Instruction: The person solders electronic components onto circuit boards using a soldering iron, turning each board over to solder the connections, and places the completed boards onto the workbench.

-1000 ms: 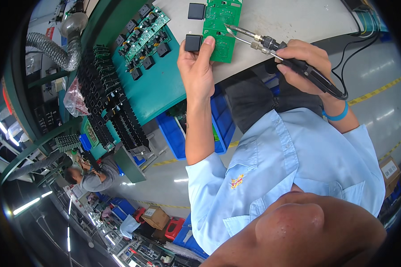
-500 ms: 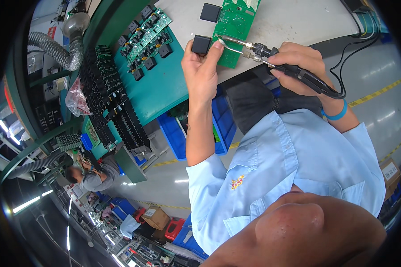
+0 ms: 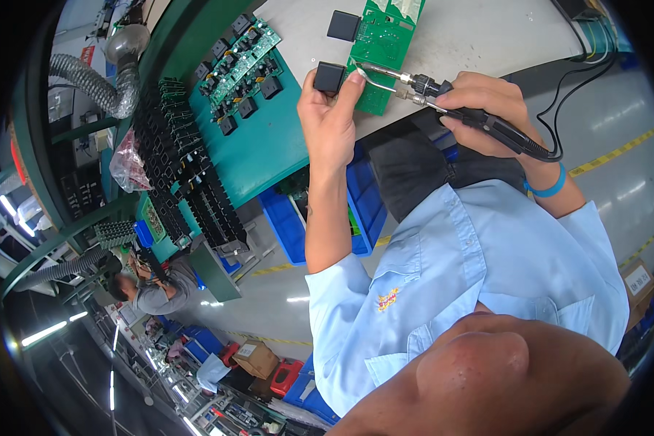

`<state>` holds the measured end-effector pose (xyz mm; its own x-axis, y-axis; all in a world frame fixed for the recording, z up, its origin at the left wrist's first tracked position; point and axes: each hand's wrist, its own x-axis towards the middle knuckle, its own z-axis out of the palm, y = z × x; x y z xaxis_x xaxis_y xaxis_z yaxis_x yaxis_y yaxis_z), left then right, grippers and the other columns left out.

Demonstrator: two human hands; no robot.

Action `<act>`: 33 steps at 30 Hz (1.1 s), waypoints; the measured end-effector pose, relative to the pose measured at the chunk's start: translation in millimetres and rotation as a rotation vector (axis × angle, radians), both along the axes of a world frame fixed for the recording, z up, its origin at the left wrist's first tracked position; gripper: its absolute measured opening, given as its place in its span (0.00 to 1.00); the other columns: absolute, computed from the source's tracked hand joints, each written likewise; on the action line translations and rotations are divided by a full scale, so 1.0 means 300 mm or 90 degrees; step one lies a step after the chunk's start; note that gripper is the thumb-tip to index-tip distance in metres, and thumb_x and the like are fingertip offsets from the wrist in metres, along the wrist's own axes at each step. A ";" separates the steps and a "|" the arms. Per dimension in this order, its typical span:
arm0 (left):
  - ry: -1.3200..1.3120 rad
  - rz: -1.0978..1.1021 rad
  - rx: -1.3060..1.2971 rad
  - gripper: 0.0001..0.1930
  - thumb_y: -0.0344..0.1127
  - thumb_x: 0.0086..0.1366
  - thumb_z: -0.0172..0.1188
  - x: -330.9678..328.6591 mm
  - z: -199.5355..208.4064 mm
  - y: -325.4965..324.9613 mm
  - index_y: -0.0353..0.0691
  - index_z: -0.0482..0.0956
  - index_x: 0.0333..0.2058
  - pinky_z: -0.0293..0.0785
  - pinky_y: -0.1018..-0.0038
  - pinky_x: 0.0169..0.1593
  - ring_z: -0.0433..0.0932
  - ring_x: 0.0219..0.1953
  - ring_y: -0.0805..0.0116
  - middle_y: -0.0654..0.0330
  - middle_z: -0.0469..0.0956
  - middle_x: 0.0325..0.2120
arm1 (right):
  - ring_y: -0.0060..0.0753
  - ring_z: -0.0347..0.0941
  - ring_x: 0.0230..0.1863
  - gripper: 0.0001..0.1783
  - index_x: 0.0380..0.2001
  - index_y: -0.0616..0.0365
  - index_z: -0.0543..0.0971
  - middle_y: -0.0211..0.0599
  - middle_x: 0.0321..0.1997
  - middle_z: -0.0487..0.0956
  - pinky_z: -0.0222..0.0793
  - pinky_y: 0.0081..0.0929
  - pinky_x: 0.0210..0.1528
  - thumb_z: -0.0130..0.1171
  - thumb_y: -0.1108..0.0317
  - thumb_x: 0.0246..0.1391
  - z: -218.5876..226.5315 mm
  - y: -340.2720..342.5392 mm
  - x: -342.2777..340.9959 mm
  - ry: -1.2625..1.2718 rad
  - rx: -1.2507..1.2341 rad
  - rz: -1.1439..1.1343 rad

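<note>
My left hand [image 3: 330, 129] grips the edge of a green circuit board [image 3: 382, 45], thumb on top, fingers around a square black component [image 3: 330, 76] at the board's side. Another black component [image 3: 344, 25] juts out farther up the same edge. In my right hand [image 3: 489, 105] is a soldering iron [image 3: 495, 128] with a black handle and cable. Its metal tip and a thin curved tube beside it reach over the board, close to my left thumb. Whether the tip touches the board I cannot tell.
Assembled circuit boards [image 3: 243, 65] with black components lie on a teal mat [image 3: 247, 156] at left, beside long rows of black parts [image 3: 189, 167]. Blue bins [image 3: 370, 200] stand below the table edge. Cables [image 3: 559, 116] hang at right. Another person [image 3: 160, 291] works farther off at left.
The view has shifted very slightly, with the board and my left hand a little lower in it. Both hands keep their grips, and the iron's tip stays by my left thumb.
</note>
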<state>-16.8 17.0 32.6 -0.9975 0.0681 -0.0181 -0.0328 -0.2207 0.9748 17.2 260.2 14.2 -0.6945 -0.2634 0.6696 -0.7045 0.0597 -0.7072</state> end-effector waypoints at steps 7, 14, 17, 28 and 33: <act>-0.018 0.018 0.005 0.11 0.24 0.67 0.65 0.000 -0.003 -0.016 0.30 0.76 0.45 0.75 0.81 0.44 0.77 0.37 0.75 0.57 0.81 0.36 | 0.31 0.76 0.29 0.22 0.45 0.62 0.85 0.40 0.37 0.85 0.72 0.23 0.33 0.68 0.84 0.42 0.028 0.056 -0.028 0.038 0.004 -0.040; -0.078 0.030 0.078 0.11 0.24 0.67 0.65 0.009 0.025 -0.018 0.31 0.75 0.46 0.75 0.80 0.43 0.77 0.36 0.75 0.57 0.81 0.36 | 0.30 0.78 0.46 0.23 0.57 0.65 0.75 0.44 0.49 0.80 0.75 0.22 0.48 0.66 0.74 0.59 -0.118 0.357 -0.241 -0.231 -0.009 -0.437; -0.063 0.036 0.066 0.11 0.24 0.67 0.65 0.016 0.018 -0.031 0.31 0.75 0.46 0.75 0.79 0.43 0.77 0.36 0.75 0.57 0.80 0.36 | 0.30 0.78 0.46 0.21 0.56 0.65 0.76 0.43 0.48 0.81 0.75 0.23 0.47 0.66 0.74 0.60 -0.147 0.311 -0.235 -0.182 -0.066 -0.429; 0.021 0.007 -0.022 0.12 0.26 0.69 0.64 0.016 -0.003 -0.100 0.31 0.75 0.48 0.76 0.80 0.43 0.79 0.36 0.74 0.56 0.80 0.37 | 0.29 0.79 0.42 0.18 0.56 0.65 0.76 0.39 0.44 0.83 0.75 0.21 0.47 0.61 0.76 0.64 -0.140 0.107 -0.240 -0.160 -0.253 -0.325; -0.013 0.094 0.033 0.13 0.32 0.72 0.62 -0.004 0.041 -0.166 0.30 0.75 0.49 0.78 0.80 0.39 0.81 0.35 0.71 0.53 0.83 0.41 | 0.29 0.80 0.42 0.18 0.57 0.65 0.74 0.40 0.44 0.83 0.76 0.21 0.47 0.60 0.76 0.65 -0.079 0.060 -0.230 -0.165 -0.264 -0.311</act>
<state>-17.9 -32.9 44.9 -0.9962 -0.0785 -0.0385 -0.0156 -0.2740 0.9616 -51.9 278.3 -9.6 -0.8197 0.3624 0.4436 -0.4703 0.0164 -0.8823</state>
